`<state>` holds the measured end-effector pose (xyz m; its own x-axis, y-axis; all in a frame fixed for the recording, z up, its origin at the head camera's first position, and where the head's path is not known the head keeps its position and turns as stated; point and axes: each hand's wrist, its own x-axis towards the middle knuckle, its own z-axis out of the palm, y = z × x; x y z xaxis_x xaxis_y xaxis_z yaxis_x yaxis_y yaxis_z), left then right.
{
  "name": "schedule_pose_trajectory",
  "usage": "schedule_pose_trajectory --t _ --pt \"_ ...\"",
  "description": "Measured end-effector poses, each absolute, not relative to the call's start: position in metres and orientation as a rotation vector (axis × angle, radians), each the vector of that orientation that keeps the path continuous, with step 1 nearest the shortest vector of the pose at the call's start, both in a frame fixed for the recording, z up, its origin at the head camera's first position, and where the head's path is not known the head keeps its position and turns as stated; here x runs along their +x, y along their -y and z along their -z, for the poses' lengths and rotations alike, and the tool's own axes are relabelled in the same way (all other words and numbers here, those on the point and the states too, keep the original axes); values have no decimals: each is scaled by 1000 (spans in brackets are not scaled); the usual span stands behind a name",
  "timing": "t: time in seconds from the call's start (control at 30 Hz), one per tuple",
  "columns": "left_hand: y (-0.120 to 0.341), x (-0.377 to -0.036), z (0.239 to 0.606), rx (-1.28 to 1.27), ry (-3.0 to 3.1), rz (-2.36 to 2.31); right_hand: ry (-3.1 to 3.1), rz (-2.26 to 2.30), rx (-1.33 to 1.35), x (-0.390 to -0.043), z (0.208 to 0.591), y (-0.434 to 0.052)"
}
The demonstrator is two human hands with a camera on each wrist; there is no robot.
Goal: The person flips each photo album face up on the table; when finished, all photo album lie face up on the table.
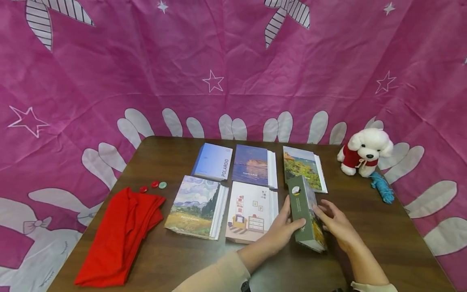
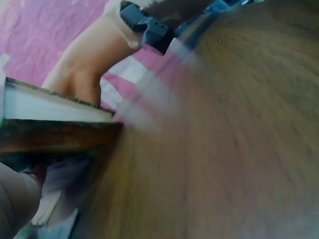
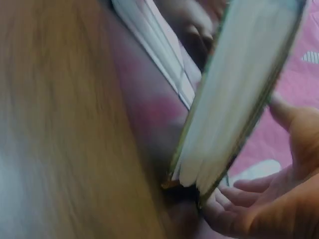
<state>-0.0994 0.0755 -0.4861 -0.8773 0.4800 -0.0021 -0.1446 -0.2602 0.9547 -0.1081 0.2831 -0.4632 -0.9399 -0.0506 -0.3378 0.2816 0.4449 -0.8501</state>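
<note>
A thick photo album [image 1: 300,209] with a dark green spine stands tilted at the right front of the table, its spine turned up toward the head camera. My left hand [image 1: 280,230] grips it from the left, thumb across the spine. On the other side my right hand [image 1: 338,225] holds the painted cover, with the thumb on the cover and the fingers near its fore edge. White page edges of the album [image 3: 234,94] show in the right wrist view. Just behind stands another album lying flat, a landscape album [image 1: 300,162]. Left of my left hand lies a white album [image 1: 248,207] with a room drawing.
More albums lie flat: a wheat-field one [image 1: 193,207], a blue Polaroid one [image 1: 215,160] and a purple seaside one [image 1: 251,164]. Red cloth [image 1: 120,239] and buttons [image 1: 155,184] are at left. A plush dog [image 1: 366,152] and blue yarn [image 1: 383,188] sit at right.
</note>
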Motion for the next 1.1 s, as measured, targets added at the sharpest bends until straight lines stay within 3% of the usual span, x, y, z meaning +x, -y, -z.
schedule_pose_trajectory --t 0.53,1.1 --pt "-73 -102 482 218 -2189 -1706 -2663 1054 172 -112 462 -304" --pt "-69 -109 480 155 -1954 -1930 -2760 1053 122 -111 462 -301"
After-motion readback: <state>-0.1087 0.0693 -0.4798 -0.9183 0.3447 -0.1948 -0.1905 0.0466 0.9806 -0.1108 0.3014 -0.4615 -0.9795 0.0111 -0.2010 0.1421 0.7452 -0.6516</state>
